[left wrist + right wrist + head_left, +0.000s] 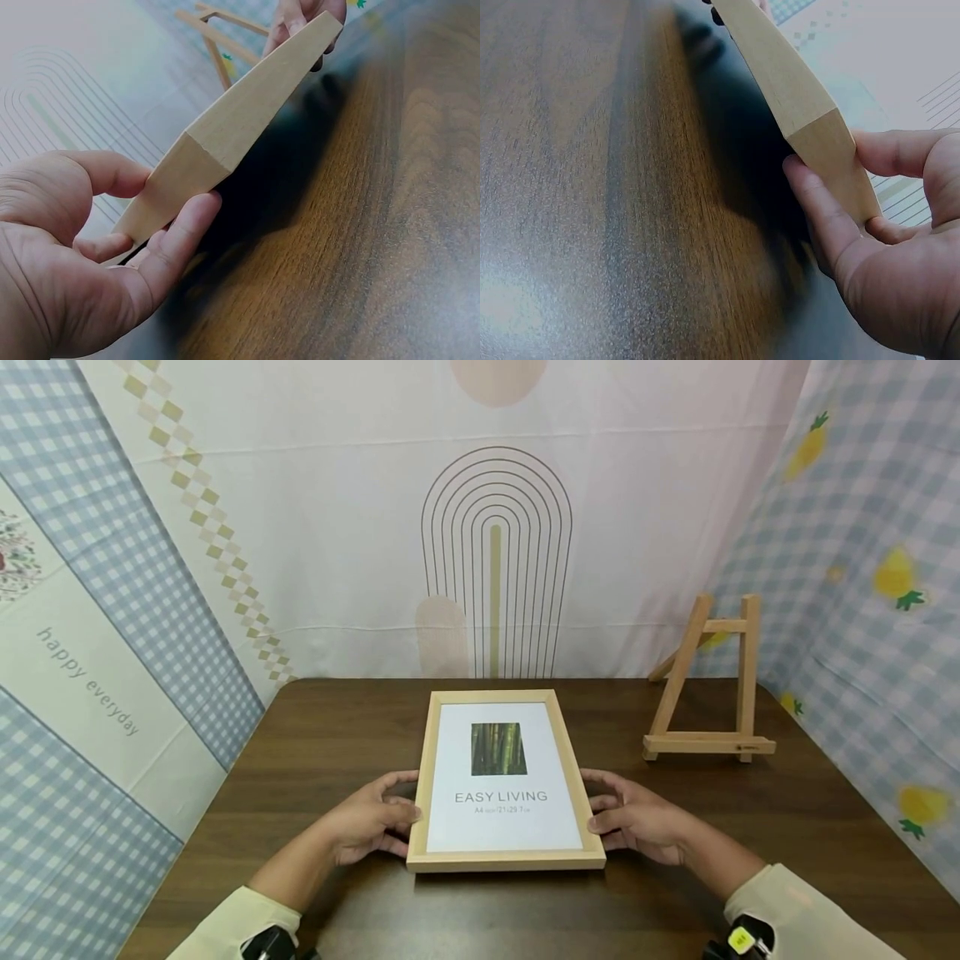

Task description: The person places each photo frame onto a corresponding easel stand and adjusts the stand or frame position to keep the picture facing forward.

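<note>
A light wooden picture frame [504,861] is held face up over the dark table, its white insert [480,827] showing a small forest picture and the words "EASY LIVING". My left hand [372,820] grips its left side, thumb on the top edge and fingers reaching beneath. On the opposite side my right hand [637,818] grips it the same way. Both wrist views show the near corner of the picture frame [217,131] raised above the tabletop, with a dark shadow under it. The fingertips under the picture frame are partly hidden.
A small wooden easel [708,743] stands at the back right of the brown wooden table [337,718]. Behind the table hangs a pale patterned cloth [337,552]. Blue checked cloth [847,635] with yellow fruit prints covers the right side.
</note>
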Motion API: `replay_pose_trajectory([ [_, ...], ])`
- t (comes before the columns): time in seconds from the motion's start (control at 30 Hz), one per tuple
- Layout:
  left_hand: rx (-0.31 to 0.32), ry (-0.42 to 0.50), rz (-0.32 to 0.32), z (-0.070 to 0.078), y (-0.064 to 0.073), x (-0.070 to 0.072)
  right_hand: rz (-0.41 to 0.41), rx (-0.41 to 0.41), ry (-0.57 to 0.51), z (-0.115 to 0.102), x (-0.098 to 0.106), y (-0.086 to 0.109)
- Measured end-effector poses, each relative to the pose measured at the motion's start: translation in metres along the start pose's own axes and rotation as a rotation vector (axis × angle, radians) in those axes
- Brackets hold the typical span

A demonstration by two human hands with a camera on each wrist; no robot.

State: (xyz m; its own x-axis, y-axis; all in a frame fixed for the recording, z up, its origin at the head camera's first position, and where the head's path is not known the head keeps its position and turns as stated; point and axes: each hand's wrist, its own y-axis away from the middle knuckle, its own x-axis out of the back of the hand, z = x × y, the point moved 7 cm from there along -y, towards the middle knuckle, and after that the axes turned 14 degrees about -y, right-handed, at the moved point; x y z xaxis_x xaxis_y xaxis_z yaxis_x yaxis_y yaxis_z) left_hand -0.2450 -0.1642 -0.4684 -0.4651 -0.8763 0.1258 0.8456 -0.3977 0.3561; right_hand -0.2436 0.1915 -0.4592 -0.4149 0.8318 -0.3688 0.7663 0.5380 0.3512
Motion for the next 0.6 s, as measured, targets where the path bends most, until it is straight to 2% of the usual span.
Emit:
replay_pose_trajectory([
  [0.6, -0.015, 0.032, -0.033, 0.0012, 0.0013, -0.0056, 0.030, -0.007, 0.021, 0.0027, 0.0040, 0.0022],
])
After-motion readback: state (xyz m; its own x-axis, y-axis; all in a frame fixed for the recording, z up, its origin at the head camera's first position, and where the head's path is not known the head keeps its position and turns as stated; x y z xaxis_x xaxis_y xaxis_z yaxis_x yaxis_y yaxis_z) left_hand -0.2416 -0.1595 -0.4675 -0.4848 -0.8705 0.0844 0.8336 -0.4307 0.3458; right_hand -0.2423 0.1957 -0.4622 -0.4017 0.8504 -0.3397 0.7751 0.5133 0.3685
